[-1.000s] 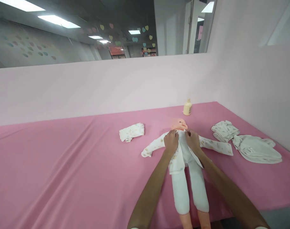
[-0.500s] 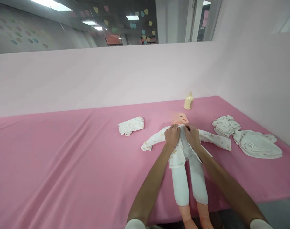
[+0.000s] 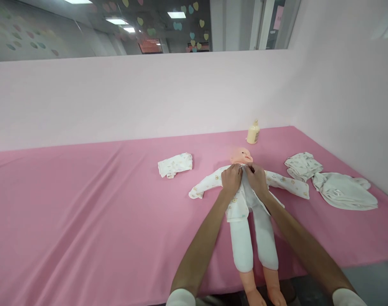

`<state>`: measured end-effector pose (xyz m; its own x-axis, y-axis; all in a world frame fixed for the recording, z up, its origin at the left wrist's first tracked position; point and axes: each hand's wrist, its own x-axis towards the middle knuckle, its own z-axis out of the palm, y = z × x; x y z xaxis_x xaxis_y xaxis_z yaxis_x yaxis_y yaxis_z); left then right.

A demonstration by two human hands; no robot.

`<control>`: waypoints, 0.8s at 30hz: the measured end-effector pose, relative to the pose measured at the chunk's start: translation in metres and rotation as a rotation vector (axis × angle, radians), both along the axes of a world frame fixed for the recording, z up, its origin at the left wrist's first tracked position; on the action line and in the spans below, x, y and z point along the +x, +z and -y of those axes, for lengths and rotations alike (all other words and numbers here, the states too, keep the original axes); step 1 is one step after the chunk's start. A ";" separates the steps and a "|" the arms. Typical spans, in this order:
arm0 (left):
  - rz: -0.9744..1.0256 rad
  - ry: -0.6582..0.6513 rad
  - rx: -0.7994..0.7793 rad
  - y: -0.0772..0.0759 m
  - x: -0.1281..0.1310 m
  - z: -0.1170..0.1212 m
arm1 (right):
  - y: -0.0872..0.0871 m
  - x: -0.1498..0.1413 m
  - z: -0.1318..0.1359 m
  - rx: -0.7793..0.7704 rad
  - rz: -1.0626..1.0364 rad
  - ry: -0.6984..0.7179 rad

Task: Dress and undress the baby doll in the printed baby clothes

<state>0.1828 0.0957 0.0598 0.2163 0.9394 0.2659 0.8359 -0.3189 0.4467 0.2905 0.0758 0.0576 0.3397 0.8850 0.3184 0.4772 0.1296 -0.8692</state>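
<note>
A baby doll (image 3: 241, 155) lies on its back on the pink-covered table, its head away from me and its feet over the near edge. Its arms are in the sleeves of a white patterned baby shirt (image 3: 237, 208), which hangs open down the front over the doll's white cloth body. Just below the doll's chin, my left hand (image 3: 231, 178) is closed on one front edge of the shirt at the collar. My right hand (image 3: 257, 177) pinches the other collar edge close beside it. Fingertips of both hands are partly hidden.
A folded patterned cloth (image 3: 175, 165) lies left of the doll. To the right are a folded patterned garment (image 3: 303, 166) and a white cloth bundle (image 3: 344, 191). A pale yellow pump bottle (image 3: 253, 132) stands behind the head, near the white wall (image 3: 133, 97). The pink cover (image 3: 101, 225) has creases.
The view has tilted down slightly. Both hands stay at the shirt's collar, with only a slight shift of the fingers; the doll and the cloths lie as before.
</note>
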 end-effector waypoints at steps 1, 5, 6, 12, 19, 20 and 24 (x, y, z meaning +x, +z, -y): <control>0.001 -0.005 0.004 0.000 0.000 0.000 | 0.000 0.000 0.000 0.008 -0.008 -0.009; 0.002 -0.003 -0.007 0.001 0.000 0.001 | -0.003 0.000 -0.001 0.005 -0.031 -0.025; 0.001 0.001 -0.016 0.001 0.000 0.001 | -0.003 0.001 -0.002 -0.006 -0.025 -0.020; -0.008 0.014 -0.018 0.004 0.000 0.003 | -0.004 0.002 -0.001 -0.013 0.015 -0.010; -0.038 -0.003 0.010 0.000 0.000 0.001 | -0.005 0.000 0.001 0.001 0.008 0.001; -0.043 -0.001 0.017 -0.001 0.000 0.000 | -0.005 0.000 0.001 0.009 0.004 0.000; -0.053 0.004 0.040 -0.001 0.001 0.000 | -0.006 0.000 0.001 0.037 -0.010 -0.007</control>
